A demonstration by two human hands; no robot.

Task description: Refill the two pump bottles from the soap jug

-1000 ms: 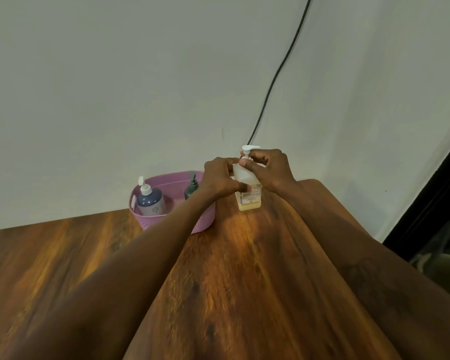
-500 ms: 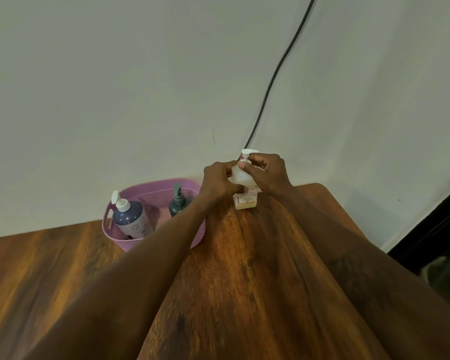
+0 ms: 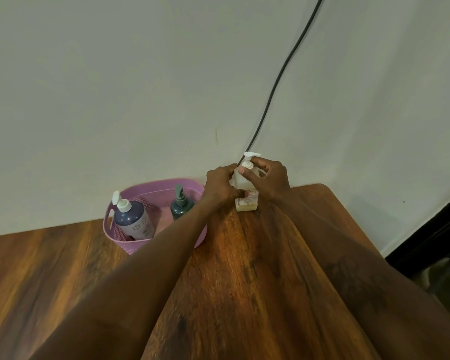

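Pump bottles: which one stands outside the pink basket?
The clear bottle on the table; the blue bottle and green bottle stand inside the basket.

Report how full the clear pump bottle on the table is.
Nearly empty: the clear pump bottle shows only a thin yellowish layer at its base; the body above looks empty.

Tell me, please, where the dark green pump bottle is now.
In the head view, the dark green pump bottle stands in the right half of the pink basket, right of the big blue bottle.
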